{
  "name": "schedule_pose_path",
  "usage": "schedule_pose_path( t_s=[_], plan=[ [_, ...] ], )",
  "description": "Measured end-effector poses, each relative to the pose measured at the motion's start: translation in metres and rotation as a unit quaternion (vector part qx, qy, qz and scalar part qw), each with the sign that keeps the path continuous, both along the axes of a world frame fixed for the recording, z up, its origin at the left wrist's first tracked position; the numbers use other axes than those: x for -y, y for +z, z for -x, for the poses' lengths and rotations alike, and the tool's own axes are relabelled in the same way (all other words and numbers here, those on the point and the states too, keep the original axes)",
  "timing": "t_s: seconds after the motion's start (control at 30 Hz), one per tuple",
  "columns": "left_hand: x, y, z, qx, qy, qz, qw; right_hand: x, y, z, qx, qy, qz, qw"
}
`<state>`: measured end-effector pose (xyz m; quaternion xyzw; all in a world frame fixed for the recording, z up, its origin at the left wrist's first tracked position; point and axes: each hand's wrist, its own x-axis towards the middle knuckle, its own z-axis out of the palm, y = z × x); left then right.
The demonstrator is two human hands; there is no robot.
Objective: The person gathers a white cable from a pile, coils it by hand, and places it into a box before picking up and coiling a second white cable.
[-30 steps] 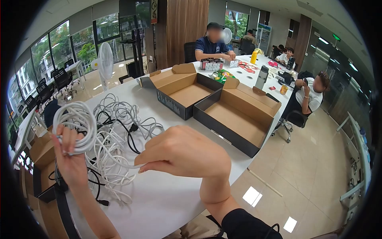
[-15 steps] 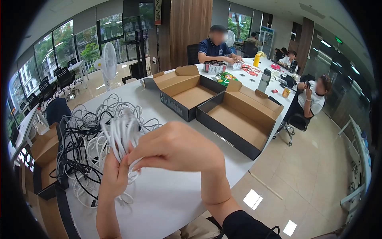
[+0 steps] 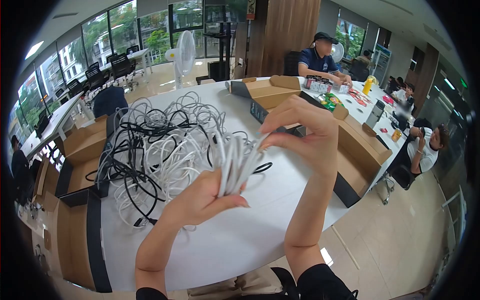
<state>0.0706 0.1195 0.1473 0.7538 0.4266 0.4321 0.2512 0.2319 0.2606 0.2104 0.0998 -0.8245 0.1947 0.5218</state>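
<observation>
A looped bundle of white cable point(image 3: 231, 162) stands up from my left hand point(image 3: 197, 200), whose fingers and thumb are wrapped round its lower end. At the bundle's upper right, my right hand point(image 3: 307, 132) pinches a strand of the cable between thumb and fingertips, its wrist bent over. Behind and left of my hands lies a tangled heap of white and grey cables point(image 3: 172, 160). Black cables point(image 3: 130, 172) run through the heap's left side, some with plugs at the ends.
Open black-and-brown cardboard boxes point(image 3: 357, 155) stand beyond my right hand, partly hidden by it. More open boxes point(image 3: 75, 240) are at the table's left edge. Across the white table point(image 3: 210, 250), one person point(image 3: 320, 62) handles small packs; another person point(image 3: 425, 150) sits at the right.
The view has swung left, so the room appears shifted right. My right hand has risen away from my left and now pinches a strand at the bundle's far side.
</observation>
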Motion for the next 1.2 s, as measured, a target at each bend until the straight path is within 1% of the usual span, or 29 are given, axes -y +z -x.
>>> schedule_pose_path(
  t_s=[0.1, 0.2, 0.3, 0.33, 0.4, 0.43, 0.47, 0.5, 0.57, 0.6, 0.7, 0.73, 0.8, 0.83, 0.87, 0.97, 1.07, 1.1, 1.17, 1.2],
  plan=[
    [0.005, 0.003, -0.005, 0.055, -0.022, 0.018, 0.998, -0.006, -0.004, 0.01, -0.015, 0.044, -0.002, 0.999],
    [0.016, 0.009, -0.002, 0.087, -0.018, 0.03, 0.996, -0.012, -0.011, 0.018, -0.01, 0.147, 0.097, 0.984],
    [0.026, 0.017, 0.005, 0.078, 0.04, 0.037, 0.995, -0.012, -0.014, 0.022, 0.012, 0.201, 0.151, 0.968],
    [0.029, 0.018, 0.006, 0.106, 0.045, 0.028, 0.993, -0.013, -0.015, 0.021, 0.043, 0.221, 0.189, 0.956],
    [0.036, 0.017, 0.007, 0.163, 0.061, 0.011, 0.985, -0.023, -0.022, 0.022, 0.102, 0.238, 0.224, 0.94],
    [0.042, 0.016, 0.007, 0.224, 0.046, -0.001, 0.974, -0.027, -0.025, 0.025, 0.132, 0.248, 0.242, 0.929],
    [0.048, 0.016, 0.007, 0.283, 0.031, -0.012, 0.958, -0.028, -0.029, 0.031, 0.139, 0.232, 0.253, 0.929],
    [0.05, 0.015, 0.009, 0.341, 0.016, -0.022, 0.94, -0.025, -0.029, 0.036, 0.12, 0.269, 0.247, 0.923],
    [0.044, 0.014, 0.017, 0.341, -0.037, -0.086, 0.936, -0.016, -0.028, 0.043, 0.082, 0.342, 0.233, 0.907],
    [0.041, 0.013, 0.02, 0.341, -0.062, -0.119, 0.931, 0.002, -0.022, 0.041, 0.056, 0.292, 0.304, 0.905],
    [0.042, 0.016, 0.023, 0.309, -0.022, -0.074, 0.948, 0.015, -0.018, 0.049, 0.005, 0.315, 0.371, 0.874],
    [0.041, 0.016, 0.021, 0.315, -0.016, -0.074, 0.946, 0.018, -0.019, 0.051, -0.005, 0.333, 0.316, 0.888],
    [0.038, 0.017, 0.014, 0.326, -0.005, -0.074, 0.942, 0.023, -0.019, 0.052, 0.022, 0.369, 0.28, 0.886],
    [0.038, 0.017, 0.013, 0.336, -0.02, -0.063, 0.94, 0.024, -0.02, 0.051, 0.035, 0.387, 0.262, 0.883],
    [0.039, 0.016, 0.013, 0.344, -0.033, -0.051, 0.937, 0.022, -0.02, 0.05, 0.05, 0.4, 0.281, 0.871],
    [0.04, 0.012, 0.017, 0.35, -0.063, -0.022, 0.934, 0.018, -0.017, 0.041, 0.078, 0.439, 0.285, 0.849],
    [0.039, 0.013, 0.023, 0.319, -0.072, 0.015, 0.945, 0.015, -0.009, 0.025, 0.085, 0.358, 0.184, 0.911],
    [0.039, 0.014, 0.024, 0.304, -0.071, 0.029, 0.95, 0.013, -0.007, 0.016, 0.104, 0.31, 0.182, 0.927],
    [0.034, 0.017, 0.022, 0.215, -0.005, 0.052, 0.975, 0.01, -0.002, -0.002, 0.145, 0.216, 0.177, 0.949],
    [0.032, 0.019, 0.02, 0.17, 0.032, 0.065, 0.983, 0.009, 0.001, -0.009, 0.164, 0.142, 0.157, 0.963]
  ],
)
